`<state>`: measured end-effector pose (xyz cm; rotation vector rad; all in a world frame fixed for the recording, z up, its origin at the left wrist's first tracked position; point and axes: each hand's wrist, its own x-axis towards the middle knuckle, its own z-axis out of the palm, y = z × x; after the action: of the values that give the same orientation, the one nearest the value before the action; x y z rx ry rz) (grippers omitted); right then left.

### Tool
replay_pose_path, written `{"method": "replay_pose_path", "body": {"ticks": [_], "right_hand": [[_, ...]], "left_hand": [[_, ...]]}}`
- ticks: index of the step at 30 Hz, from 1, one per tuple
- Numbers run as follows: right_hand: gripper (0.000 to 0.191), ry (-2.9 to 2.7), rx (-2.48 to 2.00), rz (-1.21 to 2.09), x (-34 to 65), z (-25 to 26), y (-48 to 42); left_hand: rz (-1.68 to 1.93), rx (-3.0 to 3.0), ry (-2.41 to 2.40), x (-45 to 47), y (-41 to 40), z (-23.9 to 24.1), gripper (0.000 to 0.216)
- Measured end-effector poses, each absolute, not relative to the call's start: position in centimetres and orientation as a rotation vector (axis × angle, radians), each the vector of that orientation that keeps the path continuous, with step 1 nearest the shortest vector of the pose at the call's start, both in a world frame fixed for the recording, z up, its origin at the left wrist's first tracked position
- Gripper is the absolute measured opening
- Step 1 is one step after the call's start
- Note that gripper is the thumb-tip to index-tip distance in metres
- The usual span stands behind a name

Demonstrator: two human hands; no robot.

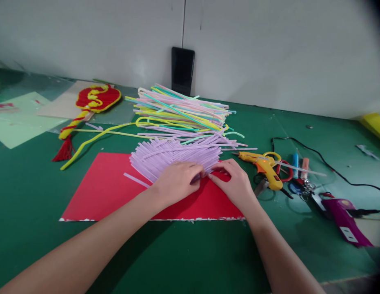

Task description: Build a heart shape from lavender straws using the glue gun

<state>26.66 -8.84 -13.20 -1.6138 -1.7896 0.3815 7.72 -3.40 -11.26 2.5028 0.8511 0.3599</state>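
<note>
A fan-like shape of lilac pipe cleaners [153, 157], laid in slanting rows that meet along a middle line, rests on a red sheet [101, 183]. My left hand [182, 177] lies over its lower edge, with curled fingers pinching at the lower right. Close beside it, my right hand [231, 177] pinches thumb and forefinger at the same edge. Both sets of fingertips nearly meet on the end of a lilac pipe cleaner, mostly hidden by them. One loose lilac strip [136, 180] sits on the red sheet, left of my left hand.
Behind lies a heap of multicoloured pipe cleaners [183, 110]; a black phone [183, 70] leans on the wall. A red and yellow tasselled fan [98, 99] lies left. To the right are a yellow glue gun [267, 171], scissors [289, 171], a cable [324, 159] and a purple power socket [345, 220].
</note>
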Motion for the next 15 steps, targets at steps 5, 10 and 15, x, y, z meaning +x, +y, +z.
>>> {"method": "replay_pose_path", "body": {"ticks": [5,10,15], "right_hand": [[0.010,-1.782,-1.609,0.386,26.64,-13.16,-8.83],[0.011,-1.787,-1.598,0.381,26.72,-13.21,-8.82],[0.008,-1.775,-1.580,0.383,26.77,-13.32,-8.75]], "left_hand": [[0.353,2.466,0.913,7.78,-3.47,-11.29,0.014],[0.346,2.469,0.914,7.77,-3.47,-11.26,0.015],[0.357,2.468,0.928,7.82,-3.46,-11.31,0.016]]}}
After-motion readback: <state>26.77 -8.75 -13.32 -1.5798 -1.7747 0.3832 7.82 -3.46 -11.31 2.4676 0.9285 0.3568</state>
